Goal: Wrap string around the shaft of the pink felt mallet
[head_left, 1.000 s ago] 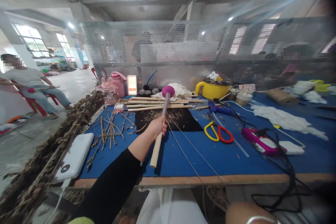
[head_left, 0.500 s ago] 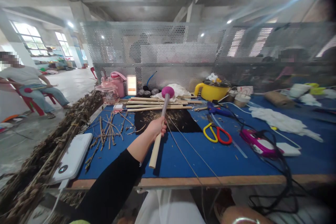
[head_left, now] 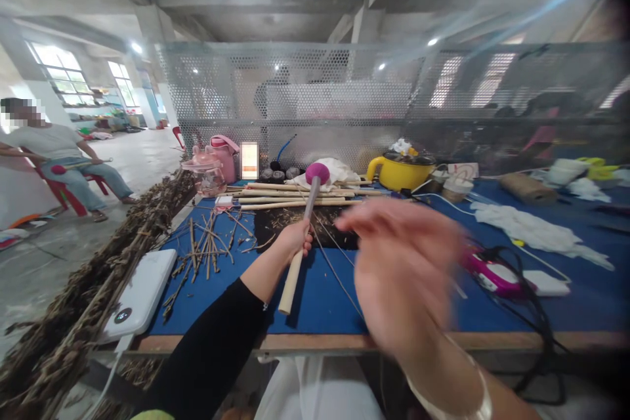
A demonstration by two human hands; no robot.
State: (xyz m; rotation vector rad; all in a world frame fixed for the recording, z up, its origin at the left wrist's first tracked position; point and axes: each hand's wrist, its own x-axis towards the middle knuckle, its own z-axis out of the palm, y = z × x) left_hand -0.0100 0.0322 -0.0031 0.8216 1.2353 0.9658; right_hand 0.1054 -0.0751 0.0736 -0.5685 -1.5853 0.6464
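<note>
My left hand [head_left: 294,239] is closed around a wooden-handled mallet [head_left: 292,285] that slants up over the table. The mallet has a round purple head [head_left: 317,174] and a grey section below it. A thin cord [head_left: 336,275] runs from near my left hand toward the table's front edge. Blurred by motion, my right hand [head_left: 406,269] hangs over the right part of the table, apart from the mallet. Its fingers are smeared, and whether it holds anything does not show. Behind the mallet lie several pale wooden sticks [head_left: 295,202] and a black cloth [head_left: 273,220] with shavings on it.
Thin twigs [head_left: 209,246] and a white power bank [head_left: 140,295] lie at left. A yellow pot [head_left: 406,174] stands behind my right hand. At right are a magenta device [head_left: 497,272] with black cables and white gloves [head_left: 536,230]. A seated person [head_left: 46,144] is at far left.
My right hand has risen from the bottom right edge to over the table, now covering the scissors. My left hand stays closed on the mallet, nearly still.
</note>
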